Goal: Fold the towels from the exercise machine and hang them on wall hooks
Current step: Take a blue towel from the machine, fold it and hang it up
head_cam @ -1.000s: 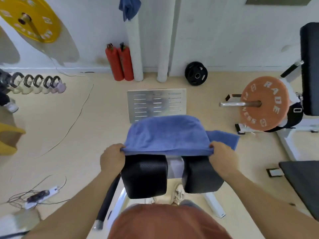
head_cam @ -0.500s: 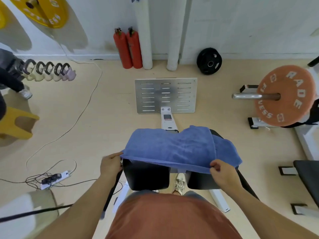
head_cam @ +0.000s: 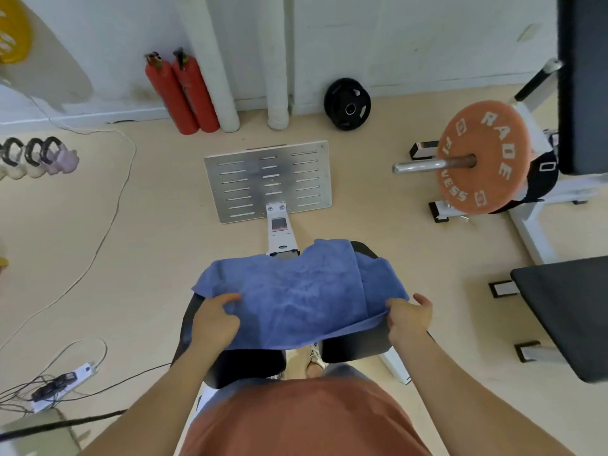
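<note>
My left hand (head_cam: 214, 319) grips the near left edge of the blue terry towel (head_cam: 296, 291), fingers curled round the cloth. My right hand (head_cam: 409, 319) pinches the towel's near right corner. The towel lies spread over the exercise machine's two black padded rollers (head_cam: 250, 363), with a second layer showing at its right end. Beyond the rollers, the machine's slotted silver metal footplate (head_cam: 269, 179) lies on the floor. Well to the right of the rollers, a round orange weight plate (head_cam: 483, 166) sits on a steel bar.

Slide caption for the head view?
Left hand and right hand grip a blue terry towel draped over black machine pads.
</note>
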`<state>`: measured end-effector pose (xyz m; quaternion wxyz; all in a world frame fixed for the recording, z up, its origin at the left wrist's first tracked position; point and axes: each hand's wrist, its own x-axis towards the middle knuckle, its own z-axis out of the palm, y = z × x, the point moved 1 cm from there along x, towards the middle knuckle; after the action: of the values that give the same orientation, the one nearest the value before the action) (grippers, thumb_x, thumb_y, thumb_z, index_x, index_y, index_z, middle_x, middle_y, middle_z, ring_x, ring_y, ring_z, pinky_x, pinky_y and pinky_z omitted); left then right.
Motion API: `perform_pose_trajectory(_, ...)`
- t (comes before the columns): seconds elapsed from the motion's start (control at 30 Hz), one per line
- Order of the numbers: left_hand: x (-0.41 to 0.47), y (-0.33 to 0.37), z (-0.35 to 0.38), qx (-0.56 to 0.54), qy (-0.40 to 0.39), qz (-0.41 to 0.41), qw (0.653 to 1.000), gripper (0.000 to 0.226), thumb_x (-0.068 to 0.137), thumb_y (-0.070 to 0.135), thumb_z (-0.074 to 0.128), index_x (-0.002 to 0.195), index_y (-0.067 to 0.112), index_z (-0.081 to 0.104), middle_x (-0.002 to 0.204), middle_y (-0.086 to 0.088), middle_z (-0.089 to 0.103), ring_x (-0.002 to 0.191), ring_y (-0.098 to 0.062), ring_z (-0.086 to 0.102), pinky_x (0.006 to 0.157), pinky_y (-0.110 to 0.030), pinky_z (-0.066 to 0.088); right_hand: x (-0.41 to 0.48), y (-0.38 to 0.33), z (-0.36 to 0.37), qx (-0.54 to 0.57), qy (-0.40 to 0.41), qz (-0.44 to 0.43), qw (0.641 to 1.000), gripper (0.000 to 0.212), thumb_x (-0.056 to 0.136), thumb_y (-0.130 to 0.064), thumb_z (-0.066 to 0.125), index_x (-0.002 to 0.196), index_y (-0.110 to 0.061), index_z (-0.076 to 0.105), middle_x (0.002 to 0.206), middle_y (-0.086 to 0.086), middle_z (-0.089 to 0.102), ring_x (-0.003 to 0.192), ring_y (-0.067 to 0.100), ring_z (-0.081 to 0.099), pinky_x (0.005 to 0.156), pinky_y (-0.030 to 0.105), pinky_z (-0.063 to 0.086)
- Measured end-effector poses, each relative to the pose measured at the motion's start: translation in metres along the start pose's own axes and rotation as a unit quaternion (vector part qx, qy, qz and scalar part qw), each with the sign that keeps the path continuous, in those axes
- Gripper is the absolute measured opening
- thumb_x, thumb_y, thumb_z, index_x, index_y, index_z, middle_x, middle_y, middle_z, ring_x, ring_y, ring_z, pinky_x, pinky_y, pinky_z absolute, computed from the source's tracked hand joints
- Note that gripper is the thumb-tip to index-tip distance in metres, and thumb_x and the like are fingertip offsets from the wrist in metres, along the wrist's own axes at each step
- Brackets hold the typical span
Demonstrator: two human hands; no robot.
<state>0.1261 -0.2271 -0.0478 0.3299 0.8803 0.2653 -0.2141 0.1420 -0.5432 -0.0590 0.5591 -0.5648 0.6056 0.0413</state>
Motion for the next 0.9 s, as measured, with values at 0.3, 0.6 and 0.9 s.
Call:
perform_pose_trajectory(0.3, -0.004, 0.053, -0.035, -0.247, -0.022, -0.024, 0.968, 0.038, 0.085, -0.005, 0.05, 0.092, 0.026, 0.07, 0.102, -0.015, 0.068, 0.072, -0.023, 0.061, 0.061, -0.031, 0.05, -0.065, -0.096, 0.041, -0.019, -0.206, -0.168, 0.964, 0.038, 0.078, 0.013, 0.043, 0.088, -0.016, 0.065, 0.078, 0.005, 0.058, 0.072, 0.019, 0.053, 0.06, 0.023, 0.044)
perform_pose_trajectory(0.6, -0.06, 0.165, -0.113, -0.226, -0.09, 0.312, 0.919, 0.049, 0.077, -0.008, 0.051, 0.106, 0.028, 0.068, 0.099, 0.001, 0.073, 0.094, -0.027, 0.068, 0.088, -0.043, 0.055, -0.2, -0.138, 0.059, 0.038, -0.477, -0.274, 0.834, 0.021, 0.084, -0.005, 0.055, 0.075, -0.008, 0.075, 0.082, 0.016, 0.072, 0.083, 0.029, 0.068, 0.076, 0.039, 0.055)
perform_pose_trajectory(0.9, -0.084, 0.179, -0.141, -0.247, 0.031, 0.346, 0.905, 0.024, 0.086, 0.022, 0.067, 0.072, 0.041, 0.069, 0.068, 0.016, 0.066, 0.064, 0.001, 0.059, 0.068, -0.012, 0.047, -0.225, -0.156, 0.047, 0.008, -0.53, -0.336, 0.778, 0.026, 0.081, 0.003, 0.066, 0.099, -0.015, 0.066, 0.08, 0.007, 0.073, 0.073, 0.017, 0.07, 0.064, 0.023, 0.054)
